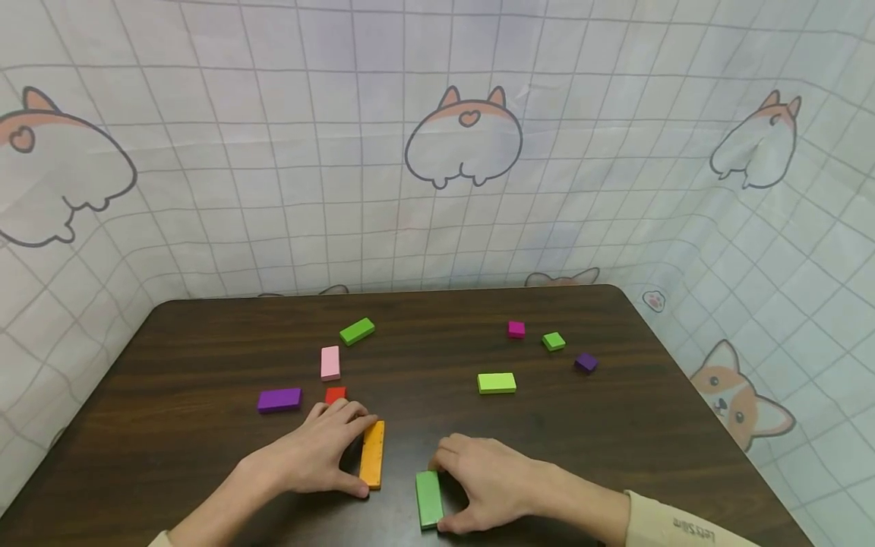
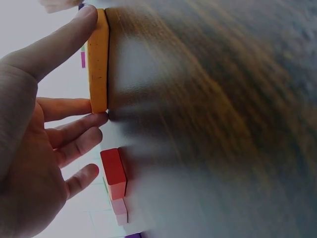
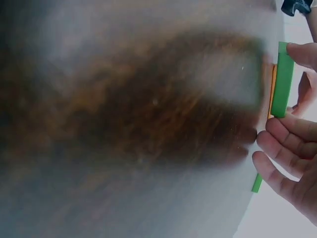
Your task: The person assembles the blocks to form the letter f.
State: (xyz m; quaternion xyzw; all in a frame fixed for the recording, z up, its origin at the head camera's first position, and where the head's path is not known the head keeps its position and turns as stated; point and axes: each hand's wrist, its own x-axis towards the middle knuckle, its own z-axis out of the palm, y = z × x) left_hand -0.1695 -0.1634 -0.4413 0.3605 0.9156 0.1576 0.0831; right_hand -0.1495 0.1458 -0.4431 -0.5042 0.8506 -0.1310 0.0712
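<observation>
Pinching the orange block [image 1: 372, 454] end to end with the left hand [image 1: 314, 450], setting the thumb against the near end and the fingers against the far end. Pinching the near green block [image 1: 429, 500] likewise with the right hand [image 1: 488, 482], pressing on two short faces only. Holding both blocks near each other yet apart, at the near part of the desk [image 1: 198, 365], with orange lying to the left and slightly farther off. Not managing to tell, for the green one, between resting on the wood and hovering just above it.

Risking a twist or slip on such narrow ends, most likely from pushing harder with the thumb than with the fingers. Inviting a clash of blocks or knuckles if bringing both hands inward across so slim a gap. Spreading the spare left fingers loosely near the red block [image 1: 336, 395], so possibly nudging it toward the pink block [image 1: 330, 363] beyond through any careless sweep. Spacing the spare right fingers too, apparently touching nothing. Hiding part of the red block behind the left hand in the head view, hence possibly misjudging its nearness.
</observation>
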